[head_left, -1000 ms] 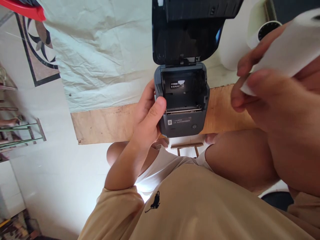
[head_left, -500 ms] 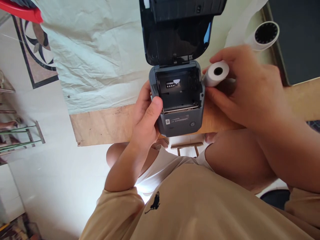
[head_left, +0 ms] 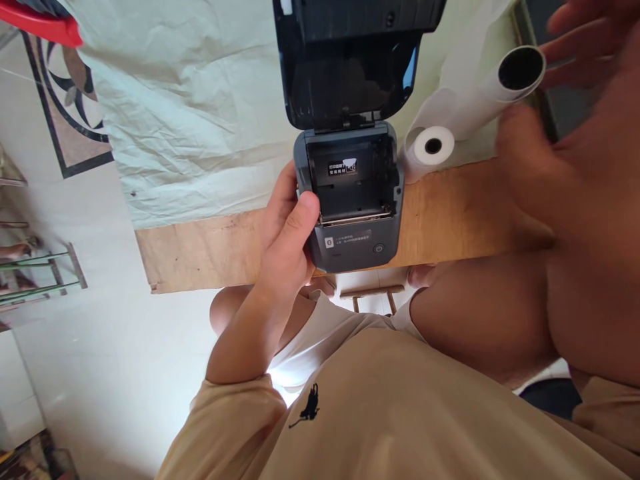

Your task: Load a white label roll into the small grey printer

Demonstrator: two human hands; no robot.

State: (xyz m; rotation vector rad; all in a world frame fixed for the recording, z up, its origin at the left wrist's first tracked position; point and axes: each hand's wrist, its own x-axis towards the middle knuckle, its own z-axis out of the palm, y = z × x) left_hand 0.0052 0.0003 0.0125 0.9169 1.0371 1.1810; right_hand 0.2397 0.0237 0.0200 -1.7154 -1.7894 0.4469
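Note:
A dark grey label printer (head_left: 350,207) stands at the front edge of a wooden table (head_left: 210,247), its lid (head_left: 350,60) swung up and its paper bay showing nothing inside. My left hand (head_left: 287,230) grips the printer's left side, thumb on its top edge. A small white paper roll (head_left: 427,150) lies on the table just right of the printer. A longer white roll (head_left: 500,83) lies behind it. My right hand (head_left: 575,140) hovers blurred above the rolls at the right, fingers spread, holding nothing.
A crumpled pale sheet (head_left: 200,113) covers the far part of the table. A red object (head_left: 40,23) shows at the top left corner. Metal racks (head_left: 35,267) stand on the floor at the left. My knees and beige shirt fill the lower view.
My right hand brought the small paper roll down beside the printer, let it go and lifted away to the right with spread fingers. The left hand kept its hold on the printer.

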